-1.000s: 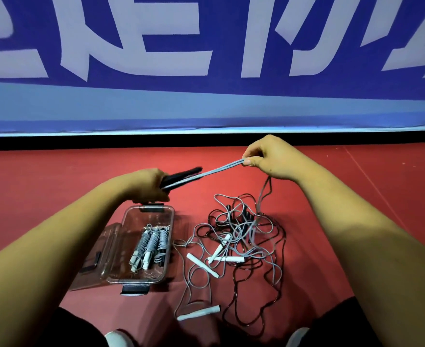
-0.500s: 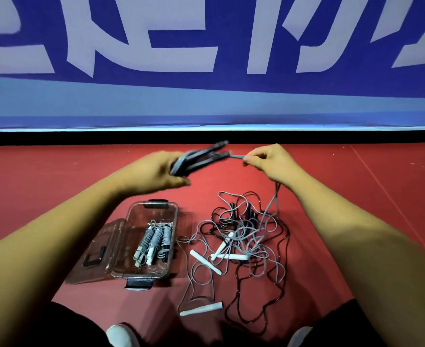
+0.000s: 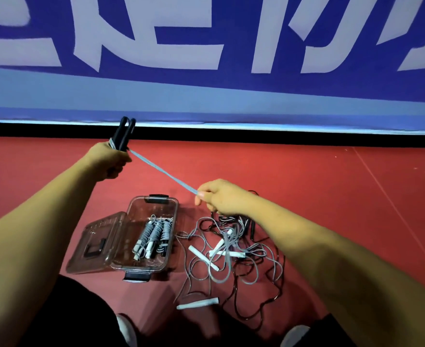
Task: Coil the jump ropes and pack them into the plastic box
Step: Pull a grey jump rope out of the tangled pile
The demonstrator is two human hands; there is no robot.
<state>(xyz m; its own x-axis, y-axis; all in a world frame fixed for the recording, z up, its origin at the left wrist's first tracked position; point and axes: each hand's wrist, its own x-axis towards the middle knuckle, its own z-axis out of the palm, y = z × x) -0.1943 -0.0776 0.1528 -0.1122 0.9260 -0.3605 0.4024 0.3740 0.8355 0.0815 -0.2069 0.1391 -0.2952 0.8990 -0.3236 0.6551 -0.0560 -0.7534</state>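
My left hand (image 3: 108, 160) grips a pair of black jump rope handles (image 3: 124, 132), raised and pointing up toward the wall. A grey rope (image 3: 162, 171) runs taut from them down to my right hand (image 3: 219, 199), which pinches it between thumb and fingers above the loose pile. The clear plastic box (image 3: 151, 204) lies open on the red floor, lid (image 3: 98, 241) folded to the left, with several coiled grey ropes (image 3: 153, 236) inside. A tangle of grey and black ropes with white handles (image 3: 231, 256) lies right of the box.
A blue banner wall (image 3: 206, 71) with a black base strip stands behind. One white handle (image 3: 197, 303) lies alone near my knees. My shoes (image 3: 126, 329) show at the bottom edge. Red floor stretches to the right.
My left hand swung the black handles up and to the left. My right hand dropped down toward the pile, stretching the grey rope diagonally between the hands.
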